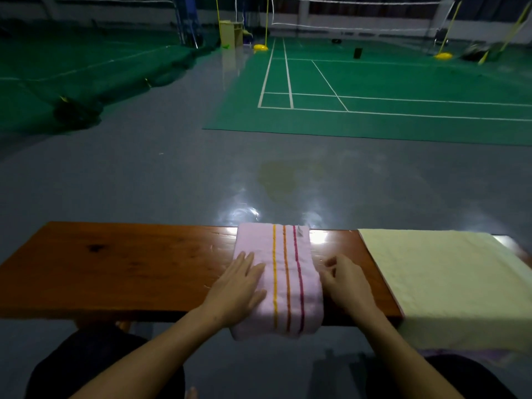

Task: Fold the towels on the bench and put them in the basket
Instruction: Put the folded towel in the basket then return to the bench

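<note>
Left hand (241, 286) flat, fingers straight, pinning pink striped towel (283, 283); right hand (344, 279) fingers curled at its edge, grip unclear; align edges before creasing

Left of my left hand (239, 286) the bench (115, 263) top lies bare, open for a sweep. On my right, only a narrow strip of wood separates the pink towel (288, 283) from the cream towel (449, 283); my right hand (342, 280) fills it.
</note>
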The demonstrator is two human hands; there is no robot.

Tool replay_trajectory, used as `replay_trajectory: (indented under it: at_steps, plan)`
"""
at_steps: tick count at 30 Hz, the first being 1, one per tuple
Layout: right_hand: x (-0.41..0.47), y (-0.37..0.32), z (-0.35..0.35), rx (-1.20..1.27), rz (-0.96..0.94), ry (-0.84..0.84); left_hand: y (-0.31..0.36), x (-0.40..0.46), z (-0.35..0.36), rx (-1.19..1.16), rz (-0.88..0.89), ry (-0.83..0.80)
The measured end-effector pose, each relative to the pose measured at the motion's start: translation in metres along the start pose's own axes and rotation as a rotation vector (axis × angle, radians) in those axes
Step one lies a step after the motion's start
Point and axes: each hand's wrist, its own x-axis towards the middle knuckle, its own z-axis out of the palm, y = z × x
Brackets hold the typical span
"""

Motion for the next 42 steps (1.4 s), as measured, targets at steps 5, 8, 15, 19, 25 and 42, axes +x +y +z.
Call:
replay_trajectory:
  at_steps: [5, 8, 15, 19, 25, 42]
  plan:
    - [-0.040, -0.040, 0.047, -0.025, -0.321, -0.133, 0.024, -0.012, 0.024, 0.006, -0.023, 0.000]
    - [-0.046, -0.039, 0.091, -0.296, -0.517, -0.184, 0.017, -0.008, 0.041, 0.151, 0.012, -0.023]
    - [-0.004, -0.018, 0.089, -0.432, -0.492, -0.186, -0.004, 0.020, 0.034, 0.027, -0.066, 0.103]
    - [0.002, -0.013, 0.082, -0.456, -0.476, -0.233, -0.015, 0.018, 0.030, 0.058, -0.067, 0.077]
    - [0.004, -0.004, 0.057, -0.468, -0.442, -0.229, -0.036, -0.001, 0.005, 0.086, -0.055, 0.020]
    - [-0.035, 0.007, 0.031, -0.193, -0.467, -0.249, -0.047, -0.042, -0.013, -0.060, 0.124, 0.136]
